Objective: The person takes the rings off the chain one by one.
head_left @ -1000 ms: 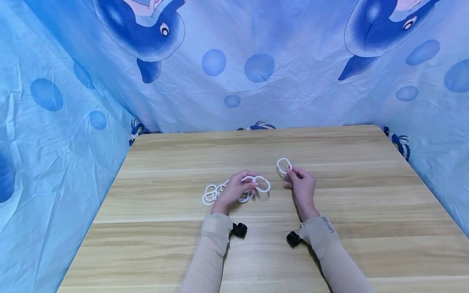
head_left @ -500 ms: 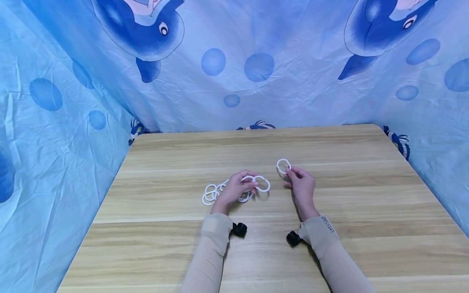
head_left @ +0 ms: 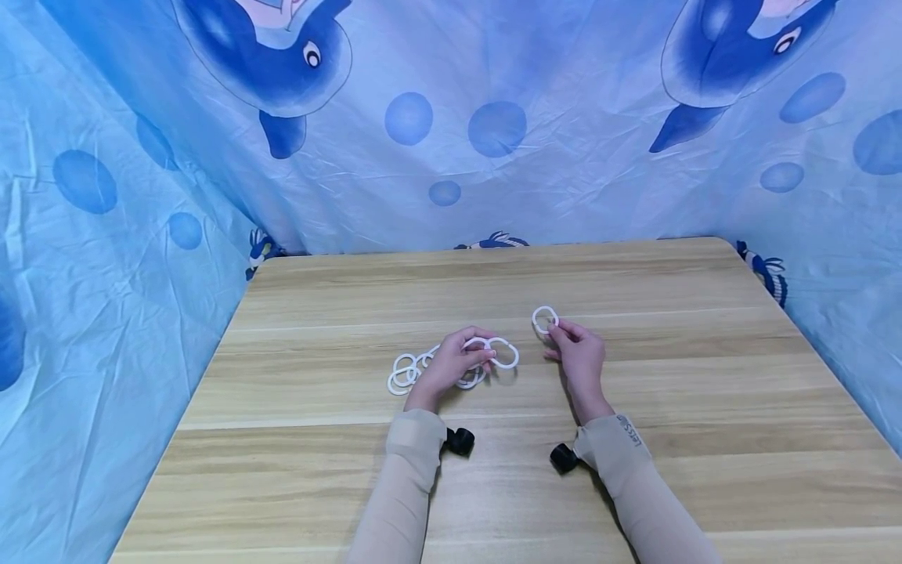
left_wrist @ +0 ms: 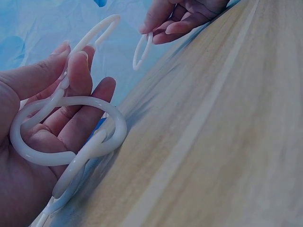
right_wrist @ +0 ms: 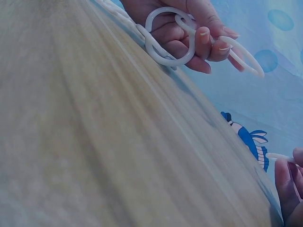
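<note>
My left hand [head_left: 451, 364] pinches a white plastic link [head_left: 515, 356] between thumb and fingers, near the middle of the table. This link is open at one side and hooked through other white links [left_wrist: 124, 127], which hang under the palm. The rest of the linked chain [head_left: 391, 385] lies on the wood, partly hidden by the left hand. To the right, my right hand [head_left: 583, 364] pinches a single white link [head_left: 534, 319] by its near edge, raised and apart from the chain. In the right wrist view, only part of the right hand shows at the lower right corner.
The light wooden table [head_left: 634, 486] spreads around both hands. Behind it and along the sides hangs a blue curtain [head_left: 599, 180] printed with dolphins and bubbles. A small black camera [head_left: 460, 442] sits at the left wrist, another black camera [head_left: 563, 458] at the right.
Both hands keep their pinch and stay almost still. The single link in my right hand has tipped very slightly, and the head view has shifted a little.
</note>
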A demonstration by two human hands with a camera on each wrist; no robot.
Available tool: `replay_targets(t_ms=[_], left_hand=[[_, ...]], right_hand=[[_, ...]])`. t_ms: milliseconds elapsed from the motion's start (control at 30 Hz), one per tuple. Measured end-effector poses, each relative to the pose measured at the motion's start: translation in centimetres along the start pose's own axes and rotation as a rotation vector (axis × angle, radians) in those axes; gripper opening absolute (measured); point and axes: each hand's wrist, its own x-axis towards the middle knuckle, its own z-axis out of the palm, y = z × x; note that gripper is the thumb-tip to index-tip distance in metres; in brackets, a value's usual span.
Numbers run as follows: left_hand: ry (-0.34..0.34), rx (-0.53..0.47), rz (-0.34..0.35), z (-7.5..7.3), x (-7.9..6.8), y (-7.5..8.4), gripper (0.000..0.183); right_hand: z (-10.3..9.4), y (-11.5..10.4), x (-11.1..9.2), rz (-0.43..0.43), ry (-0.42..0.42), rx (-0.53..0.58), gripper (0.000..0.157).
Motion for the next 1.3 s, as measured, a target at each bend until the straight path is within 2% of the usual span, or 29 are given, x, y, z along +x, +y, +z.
replay_targets(t_ms=[900,1300], left_hand=[[-0.009,0.029,0.006,-0.01,-0.12,0.17,0.033],[-0.004,0.011,0.005,-0.06,-0.08,0.20,0.033]], right_hand=[[0.02,0.13,0.04,0.014,-0.022,0.012,0.033],[0.03,-0.10,0.11,0.043,-0.008,-0.049,0.036]])
